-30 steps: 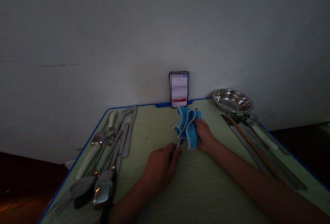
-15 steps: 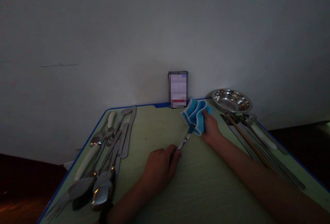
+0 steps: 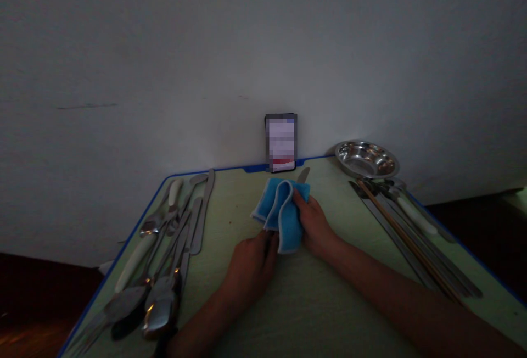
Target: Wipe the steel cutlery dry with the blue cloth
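Observation:
Over the middle of the table, my left hand (image 3: 251, 262) is closed around the handle of a table knife, whose handle is mostly hidden by my fingers and the cloth. The rounded blade tip of the knife (image 3: 303, 175) sticks out beyond the far side of a folded blue cloth (image 3: 290, 221) with pale edging. My right hand (image 3: 315, 223) grips the cloth from the right, its thumb on top, and the cloth is wrapped around the knife's middle. Both hands are close together, with the cloth between them.
Several spoons, forks and knives (image 3: 197, 226) lie along the table's left side. On the right are chopsticks (image 3: 395, 226) and more cutlery, below a steel bowl (image 3: 366, 160). A phone (image 3: 281, 143) leans on the wall at the back of the green, blue-edged table (image 3: 230, 199).
My right hand has slid the cloth down and left along the knife toward my left hand. The blade tip now shows past the cloth, and the lower part near the handle is covered.

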{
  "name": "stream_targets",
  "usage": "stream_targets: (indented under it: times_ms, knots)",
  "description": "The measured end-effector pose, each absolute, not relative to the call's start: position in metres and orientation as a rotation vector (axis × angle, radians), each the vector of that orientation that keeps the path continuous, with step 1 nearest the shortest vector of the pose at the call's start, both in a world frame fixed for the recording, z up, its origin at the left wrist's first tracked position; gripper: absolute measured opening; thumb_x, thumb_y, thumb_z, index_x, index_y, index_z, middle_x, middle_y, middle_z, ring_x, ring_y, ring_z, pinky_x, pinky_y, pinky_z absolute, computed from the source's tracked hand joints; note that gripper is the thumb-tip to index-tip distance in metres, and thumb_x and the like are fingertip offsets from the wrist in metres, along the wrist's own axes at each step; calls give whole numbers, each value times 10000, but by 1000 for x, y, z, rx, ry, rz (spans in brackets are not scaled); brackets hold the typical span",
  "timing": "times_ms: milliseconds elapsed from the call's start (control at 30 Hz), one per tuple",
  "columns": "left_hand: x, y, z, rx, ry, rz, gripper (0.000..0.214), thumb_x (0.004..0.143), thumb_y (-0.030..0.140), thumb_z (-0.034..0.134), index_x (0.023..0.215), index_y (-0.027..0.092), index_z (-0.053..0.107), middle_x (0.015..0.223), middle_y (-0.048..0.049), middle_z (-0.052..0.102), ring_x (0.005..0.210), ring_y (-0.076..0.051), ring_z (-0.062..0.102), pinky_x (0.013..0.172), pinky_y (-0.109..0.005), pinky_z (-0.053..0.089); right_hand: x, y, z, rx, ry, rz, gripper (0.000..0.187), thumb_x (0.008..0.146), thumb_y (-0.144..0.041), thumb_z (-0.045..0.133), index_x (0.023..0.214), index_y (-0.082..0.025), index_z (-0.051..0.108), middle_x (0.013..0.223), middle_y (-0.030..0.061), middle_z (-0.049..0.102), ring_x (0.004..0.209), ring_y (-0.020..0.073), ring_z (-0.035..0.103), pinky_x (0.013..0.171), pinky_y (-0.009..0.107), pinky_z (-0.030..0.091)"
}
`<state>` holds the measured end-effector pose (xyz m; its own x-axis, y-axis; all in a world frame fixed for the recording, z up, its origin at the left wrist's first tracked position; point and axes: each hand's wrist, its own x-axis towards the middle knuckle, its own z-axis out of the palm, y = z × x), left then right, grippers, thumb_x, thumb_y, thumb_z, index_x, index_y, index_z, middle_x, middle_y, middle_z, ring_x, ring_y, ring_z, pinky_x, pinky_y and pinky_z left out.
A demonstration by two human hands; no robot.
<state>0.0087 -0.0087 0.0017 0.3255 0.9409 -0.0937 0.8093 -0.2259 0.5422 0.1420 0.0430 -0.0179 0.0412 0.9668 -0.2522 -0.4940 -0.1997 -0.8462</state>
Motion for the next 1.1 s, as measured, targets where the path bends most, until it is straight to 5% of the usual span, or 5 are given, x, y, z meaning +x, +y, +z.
stream_targets:
  times_ms: [167, 367, 567, 900, 1100]
  knots:
    - [10, -11, 5, 2148, 1473, 345, 310, 896, 320, 298, 782, 184, 552, 648, -21, 614, 594, -159, 583, 541, -239, 375, 164, 66, -14, -1107, -471, 1359, 208, 706, -410, 613, 733, -204, 601, 630, -16, 658, 630, 160, 622, 612, 273, 489]
    - [8, -12, 7, 2135, 1398, 356, 249, 864, 289, 361, 948, 205, 579, 712, -5, 632, 612, -146, 571, 563, -232, 375, 177, 80, -17, -1089, -328, 1304, 143, 712, -347, 612, 729, -206, 600, 630, -19, 659, 645, 166, 636, 611, 290, 519]
    - [8, -12, 8, 2235, 1421, 296, 333, 877, 362, 347, 677, 182, 543, 560, 7, 524, 528, -134, 502, 517, -238, 331, 190, 91, -19, -1103, -213, 1201, 131, 737, -336, 571, 666, -226, 562, 617, -43, 638, 590, 131, 616, 609, 292, 531]
    - [3, -18, 12, 2089, 1011, 405, 238, 873, 362, 440, 806, 172, 567, 641, 25, 574, 605, -102, 528, 567, -193, 379, 190, 90, -19, -1117, -204, 1191, 136, 732, -331, 580, 656, -218, 575, 625, -33, 642, 636, 139, 616, 637, 284, 526]
    - [7, -18, 6, 2131, 1059, 419, 351, 840, 440, 490, 634, 166, 570, 567, 19, 590, 579, -105, 543, 588, -198, 380, 189, 88, -21, -1115, -297, 1229, 196, 749, -373, 565, 638, -212, 577, 578, -44, 632, 538, 124, 587, 586, 272, 502]
